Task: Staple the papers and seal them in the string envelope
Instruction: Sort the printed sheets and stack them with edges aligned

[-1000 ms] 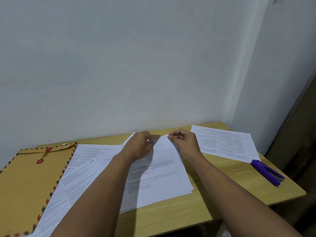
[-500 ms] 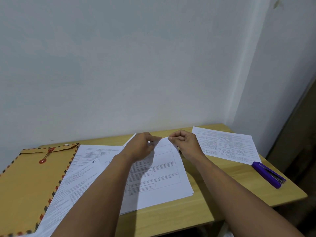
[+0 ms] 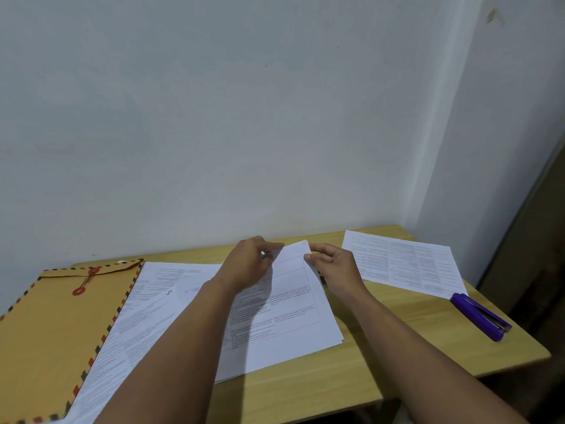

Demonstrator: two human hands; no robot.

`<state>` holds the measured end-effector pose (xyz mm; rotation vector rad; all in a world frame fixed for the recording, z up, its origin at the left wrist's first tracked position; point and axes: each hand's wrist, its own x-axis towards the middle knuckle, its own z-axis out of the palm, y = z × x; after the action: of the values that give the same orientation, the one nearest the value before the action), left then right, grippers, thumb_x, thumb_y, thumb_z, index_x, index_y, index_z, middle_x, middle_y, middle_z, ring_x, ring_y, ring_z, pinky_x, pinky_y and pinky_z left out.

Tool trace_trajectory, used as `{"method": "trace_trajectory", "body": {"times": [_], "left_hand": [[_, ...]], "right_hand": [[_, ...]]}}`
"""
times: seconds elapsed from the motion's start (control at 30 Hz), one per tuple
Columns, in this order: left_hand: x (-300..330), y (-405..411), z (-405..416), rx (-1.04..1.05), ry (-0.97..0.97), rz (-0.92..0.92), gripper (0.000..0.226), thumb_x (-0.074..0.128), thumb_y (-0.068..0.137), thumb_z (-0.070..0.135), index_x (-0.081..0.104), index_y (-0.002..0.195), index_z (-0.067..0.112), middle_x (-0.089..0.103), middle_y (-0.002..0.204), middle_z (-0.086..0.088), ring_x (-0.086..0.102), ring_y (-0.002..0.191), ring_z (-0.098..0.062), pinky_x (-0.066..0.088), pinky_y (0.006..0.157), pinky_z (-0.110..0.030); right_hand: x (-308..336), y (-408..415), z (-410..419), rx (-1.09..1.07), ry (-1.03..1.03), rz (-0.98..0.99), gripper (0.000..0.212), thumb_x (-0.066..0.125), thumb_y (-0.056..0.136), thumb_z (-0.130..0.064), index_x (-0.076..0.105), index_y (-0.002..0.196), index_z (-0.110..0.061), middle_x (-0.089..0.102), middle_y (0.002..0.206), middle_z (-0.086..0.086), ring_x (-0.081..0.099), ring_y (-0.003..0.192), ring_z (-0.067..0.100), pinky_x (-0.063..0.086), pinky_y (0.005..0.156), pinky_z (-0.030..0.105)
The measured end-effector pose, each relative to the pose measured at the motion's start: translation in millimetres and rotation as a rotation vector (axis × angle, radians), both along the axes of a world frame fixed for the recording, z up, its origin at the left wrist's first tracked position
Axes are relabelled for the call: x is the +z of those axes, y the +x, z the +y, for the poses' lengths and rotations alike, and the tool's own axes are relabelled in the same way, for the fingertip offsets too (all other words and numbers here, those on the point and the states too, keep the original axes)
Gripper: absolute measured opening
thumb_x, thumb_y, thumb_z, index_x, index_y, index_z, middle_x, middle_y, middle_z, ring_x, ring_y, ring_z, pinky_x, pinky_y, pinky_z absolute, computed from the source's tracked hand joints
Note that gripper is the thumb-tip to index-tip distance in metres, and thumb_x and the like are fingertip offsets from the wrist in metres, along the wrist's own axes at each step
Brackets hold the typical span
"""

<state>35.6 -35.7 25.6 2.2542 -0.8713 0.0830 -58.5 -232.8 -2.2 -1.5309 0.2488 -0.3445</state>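
At the far left of the desk [image 3: 336,390] lies the envelope [image 3: 52,335], flat, tan with a striped border, its flap at the far end by the wall. Two red discs sit on it, one on the flap and one below, with a string [image 3: 86,281] running between them. Its right edge is overlapped by loose sheets [image 3: 146,319] spread across the desk beside it; one shows a handwritten "5" near its far end.

Next comes the stack [image 3: 293,328] of printed papers in the middle, lying at a slight angle, its near edges a little fanned. Both forearms reach over it. The left hand [image 3: 247,266] is at the stack's far end, fingers curled down, thumb and fingertips pinching the top sheet near its far corner. That corner is lifted off the pile and stands up between the two hands. The right hand [image 3: 334,267] is just across from it, fingers curled, its thumb and forefinger touching the raised corner's right edge; it seems to pinch the paper, though I cannot tell how firmly.

Further right, a single page [image 3: 406,263] lies flat near the desk's far corner, apart from the stack. Just past its near right corner rests the stapler [image 3: 480,316], purple, closed, lying near the desk's right edge, well clear of both hands.
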Motion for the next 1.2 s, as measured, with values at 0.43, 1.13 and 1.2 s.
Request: {"method": "trace_trajectory", "body": {"times": [0.43,1.13,1.2], "left_hand": [[6,-3,2,0.044,-0.022,0.133,0.028,0.058,0.094,0.017,0.079,0.103,0.034,0.076,0.090,0.014,0.069,0.086,-0.004,0.057,0.083,-0.033],[-3,4,-4,0.133,0.027,0.010,0.030,0.057,0.097,0.020,0.071,0.120,0.033,0.071,0.095,0.014,0.064,0.089,-0.010,0.057,0.083,-0.038],[-7,7,-6,0.134,0.020,0.002,0.030,0.057,0.097,0.018,0.072,0.120,0.030,0.073,0.103,0.011,0.063,0.091,-0.007,0.056,0.085,-0.035]], "right_hand": [[3,2,-2,-0.013,-0.088,0.013,0.011,0.074,0.097,-0.011,0.078,0.107,-0.009,0.084,0.093,-0.001,0.079,0.080,0.009,0.059,0.065,0.020],[-28,7,12,-0.032,-0.225,-0.079,0.068,0.054,0.107,-0.011,0.034,0.154,-0.056,0.063,0.067,-0.026,0.060,0.067,-0.003,0.052,0.077,0.022],[-37,12,11,-0.026,-0.243,-0.085,0.060,0.053,0.107,-0.015,0.047,0.148,-0.057,0.070,0.089,-0.023,0.066,0.086,0.001,0.057,0.089,0.032]]}}
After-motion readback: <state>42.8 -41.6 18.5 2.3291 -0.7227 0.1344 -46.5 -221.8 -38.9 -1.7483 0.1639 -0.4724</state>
